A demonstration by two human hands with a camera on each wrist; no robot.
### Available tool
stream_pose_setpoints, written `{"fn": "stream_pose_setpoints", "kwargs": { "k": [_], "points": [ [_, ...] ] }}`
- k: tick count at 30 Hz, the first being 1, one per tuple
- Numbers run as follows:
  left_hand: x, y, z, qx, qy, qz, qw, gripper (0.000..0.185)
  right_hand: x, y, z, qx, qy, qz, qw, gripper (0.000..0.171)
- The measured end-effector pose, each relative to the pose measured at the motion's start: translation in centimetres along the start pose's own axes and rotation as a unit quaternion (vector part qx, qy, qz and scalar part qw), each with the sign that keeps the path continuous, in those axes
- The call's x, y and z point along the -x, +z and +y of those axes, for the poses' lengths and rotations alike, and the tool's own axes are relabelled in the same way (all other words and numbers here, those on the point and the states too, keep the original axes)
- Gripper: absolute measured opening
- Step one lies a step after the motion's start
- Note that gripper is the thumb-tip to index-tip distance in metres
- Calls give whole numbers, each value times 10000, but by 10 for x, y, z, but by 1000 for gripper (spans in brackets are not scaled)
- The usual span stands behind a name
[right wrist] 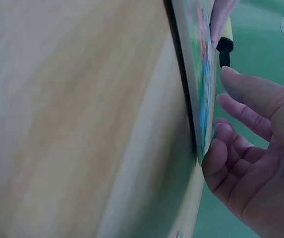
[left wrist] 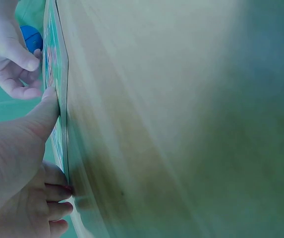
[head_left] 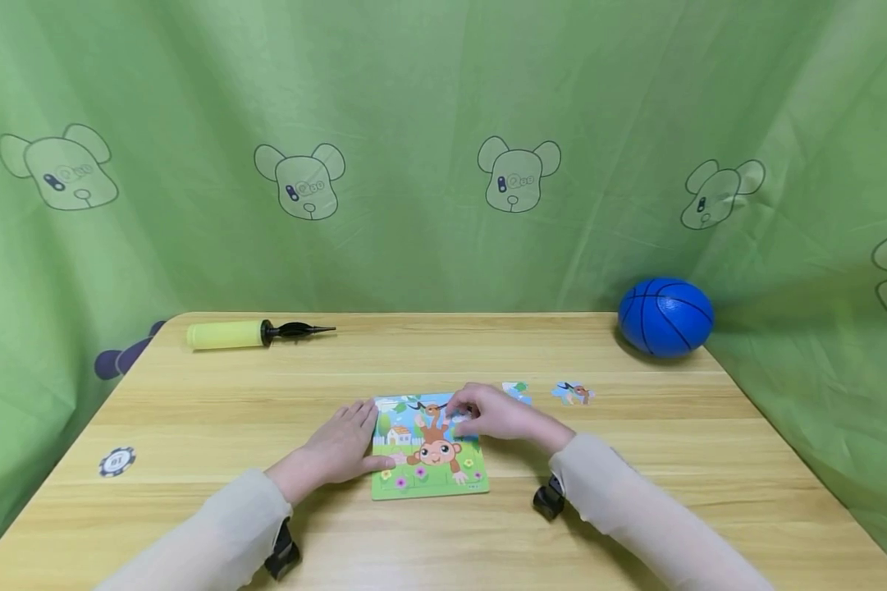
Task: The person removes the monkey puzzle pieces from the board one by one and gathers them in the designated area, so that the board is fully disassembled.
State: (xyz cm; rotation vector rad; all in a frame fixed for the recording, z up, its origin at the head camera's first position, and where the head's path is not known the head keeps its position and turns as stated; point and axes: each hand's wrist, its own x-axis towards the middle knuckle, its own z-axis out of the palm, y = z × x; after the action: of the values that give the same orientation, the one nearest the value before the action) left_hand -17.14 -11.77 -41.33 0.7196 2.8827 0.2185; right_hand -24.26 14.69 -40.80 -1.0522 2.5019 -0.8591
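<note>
A jigsaw puzzle board (head_left: 434,476) with a cartoon monkey lies on the table in the head view. My left hand (head_left: 343,443) rests at its left edge, fingers straight and thumb laid over the picture. Over the board's upper right corner is my right hand (head_left: 498,413), its fingers loosely bent at the surface and covering part of the picture. In the right wrist view the thumb (right wrist: 253,91) stands apart from the fingers, and no piece shows between them. Loose puzzle pieces lie just beyond, one puzzle piece (head_left: 517,390) partly behind the right hand and another puzzle piece (head_left: 573,393) farther right.
A yellow hand pump (head_left: 229,335) with a black nozzle lies at the table's back left. At the back right sits a blue ball (head_left: 665,317) with basketball lines. A poker chip (head_left: 117,461) is on the left. Green curtain (head_left: 413,82) hangs behind the table (head_left: 384,546).
</note>
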Motion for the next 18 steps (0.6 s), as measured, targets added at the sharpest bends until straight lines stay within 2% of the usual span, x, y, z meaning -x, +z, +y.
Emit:
{"fn": "stream_pose_setpoints", "kwargs": {
  "k": [6,18],
  "points": [
    [-1,2,-1,-80,25,35,10000,86,-3,5,-5,262,147,-82,9995,20],
    [0,1,0,-57,15,7,10000,85,-6,6,-7,263,290,-149,9991,22]
  ]
}}
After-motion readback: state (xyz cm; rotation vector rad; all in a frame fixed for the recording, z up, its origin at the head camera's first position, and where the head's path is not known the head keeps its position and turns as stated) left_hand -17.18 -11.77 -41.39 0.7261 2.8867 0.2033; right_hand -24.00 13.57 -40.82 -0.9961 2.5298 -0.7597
